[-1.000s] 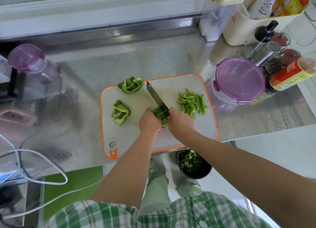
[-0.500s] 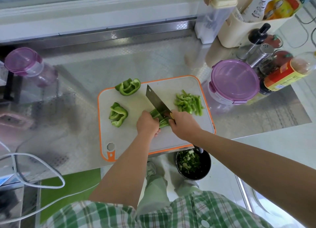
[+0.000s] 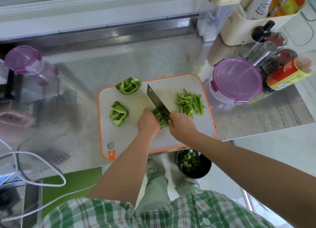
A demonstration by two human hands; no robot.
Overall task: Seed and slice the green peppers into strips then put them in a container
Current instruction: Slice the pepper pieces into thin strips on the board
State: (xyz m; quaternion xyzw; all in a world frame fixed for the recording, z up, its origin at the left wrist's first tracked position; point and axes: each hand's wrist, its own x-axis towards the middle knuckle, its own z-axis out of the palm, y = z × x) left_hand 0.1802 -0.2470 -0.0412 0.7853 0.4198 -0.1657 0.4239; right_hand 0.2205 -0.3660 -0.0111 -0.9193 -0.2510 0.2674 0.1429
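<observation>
We see a pale grey cutting board (image 3: 172, 89) edged in orange, bearing bright green pepper chunks (image 3: 128, 86) at its left, lighter green strips (image 3: 189, 102) at its right, and a darker green pepper piece (image 3: 159, 119) under the silver-grey knife (image 3: 156, 100) at its middle. Right of the board a clear round container (image 3: 236, 79) has a purple lid, with a red-and-yellow-labelled bottle (image 3: 287, 75) beyond it, and far left of the board a tall container (image 3: 25, 60) wears the same purple. Under the board the steel counter (image 3: 136, 60) shows a diamond pattern; below its near edge we see a black bowl (image 3: 206, 171), a green mat (image 3: 77, 178) and a green-and-white plaid shirt (image 3: 188, 210).
</observation>
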